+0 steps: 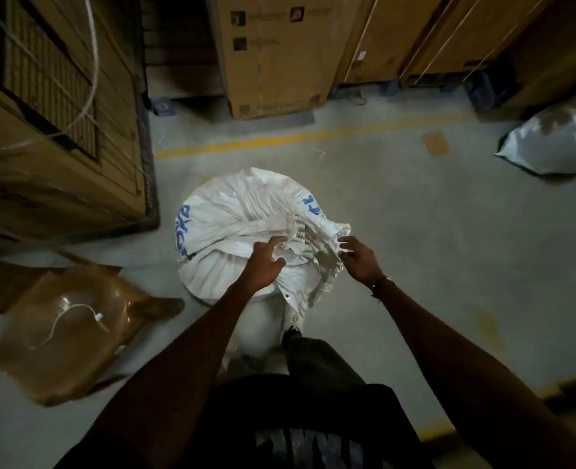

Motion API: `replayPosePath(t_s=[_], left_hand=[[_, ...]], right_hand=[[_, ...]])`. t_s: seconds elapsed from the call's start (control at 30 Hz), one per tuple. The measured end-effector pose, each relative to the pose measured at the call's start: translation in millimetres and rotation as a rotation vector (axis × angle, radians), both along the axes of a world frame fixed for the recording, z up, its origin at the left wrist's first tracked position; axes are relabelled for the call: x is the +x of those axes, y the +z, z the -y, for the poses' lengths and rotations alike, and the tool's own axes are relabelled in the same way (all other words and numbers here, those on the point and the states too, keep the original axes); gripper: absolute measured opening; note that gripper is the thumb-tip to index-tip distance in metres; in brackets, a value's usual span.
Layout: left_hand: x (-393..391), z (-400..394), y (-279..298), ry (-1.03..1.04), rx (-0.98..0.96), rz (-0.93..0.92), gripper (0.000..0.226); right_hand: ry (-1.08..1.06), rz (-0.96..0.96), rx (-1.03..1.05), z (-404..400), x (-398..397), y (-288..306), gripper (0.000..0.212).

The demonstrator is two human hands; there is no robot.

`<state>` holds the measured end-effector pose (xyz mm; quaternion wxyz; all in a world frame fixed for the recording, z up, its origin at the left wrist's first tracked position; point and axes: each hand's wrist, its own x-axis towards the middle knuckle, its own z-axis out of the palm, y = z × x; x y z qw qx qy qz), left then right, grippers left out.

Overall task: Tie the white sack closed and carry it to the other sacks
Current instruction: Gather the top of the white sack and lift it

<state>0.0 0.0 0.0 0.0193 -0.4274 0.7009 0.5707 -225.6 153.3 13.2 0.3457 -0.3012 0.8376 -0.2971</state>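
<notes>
A full white sack with blue lettering stands upright on the floor right in front of me. Its mouth is gathered into folds toward its near right side. My left hand rests on the gathered cloth at the middle of the top, with fingers pinching a fold. My right hand grips the frilled edge of the sack's mouth at the right. A dark band circles my right wrist. No cord or tie is visible around the mouth.
Tall cardboard boxes line the back wall and the left side. A taped brown parcel with a white cord lies on the floor at left. Another white sack lies at far right. A yellow line crosses the grey floor.
</notes>
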Motion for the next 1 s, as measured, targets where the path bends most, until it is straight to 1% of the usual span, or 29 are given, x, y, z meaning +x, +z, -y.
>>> replayPosePath(t_s=[0.07,0.17,0.3,0.37,0.43,0.53,0.6,0.67,0.77,0.8,0.87,1.0], left_hand=[[-13.1,-1.8,-5.0,-0.043,0.036,0.030,0.066],[-33.8,-12.9,-6.4,-0.079,0.055,0.097,0.066],[-60.3,-16.5,-27.1,0.005,0.025,0.110,0.065],[-71.4,-15.9,-31.7,0.113,0.042,0.103,0.064],[-76.2,-16.0,-33.1,0.267,0.031,0.070,0.060],[-76.6,-10.5,-23.5,0.501,-0.010,0.049,0.049],[-69.5,-1.2,-10.6,0.648,-0.056,0.032,0.040],[-55.7,12.2,4.5,0.788,-0.117,0.027,0.039],[-27.7,39.5,23.4,0.956,-0.195,0.056,0.052],[-17.2,49.2,29.0,0.965,-0.206,0.084,0.057],[5.3,68.2,39.3,0.894,-0.220,0.131,0.069],[58.9,108.0,49.2,0.578,-0.258,0.158,0.092]], right_hand=[[0.014,0.114,0.069,10.2,-8.2,-13.8,0.045],[0.055,0.271,0.118,24.9,-16.1,-33.4,0.060],[0.073,0.301,0.114,44.3,-34.2,-42.2,0.059],[0.122,0.272,0.070,55.3,-47.2,-39.6,0.055],[0.169,0.223,0.005,66.1,-61.1,-33.3,0.053],[0.236,0.132,-0.119,80.8,-75.5,-14.0,0.056],[0.265,0.106,-0.177,91.7,-79.8,2.2,0.059],[0.261,0.121,-0.211,104.7,-81.1,11.4,0.061],[0.145,0.246,-0.224,126.6,-72.0,22.3,0.064],[0.113,0.259,-0.226,133.1,-67.3,27.3,0.064],[0.090,0.244,-0.254,146.2,-58.9,35.3,0.064],[0.036,0.194,-0.271,168.5,-42.6,55.3,0.069]])
